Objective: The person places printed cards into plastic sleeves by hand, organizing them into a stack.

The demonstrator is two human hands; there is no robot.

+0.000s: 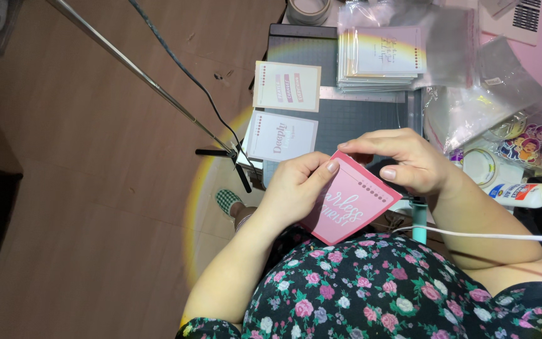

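A square pink paper card with white lettering (349, 201) sits above her floral lap, pinched by both hands: left hand (296, 185) curled on its left edge, right hand (403, 160) nipping the top corner, seemingly peeling something. Beyond, a grey gridded cutting mat (359, 116) covers the tabletop.

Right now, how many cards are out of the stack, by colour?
Pink card, held by both hands: 1
Pale cards, one cream and one white, flat on the cutting mat: 2
Total: 3
The stack is too tight to count.
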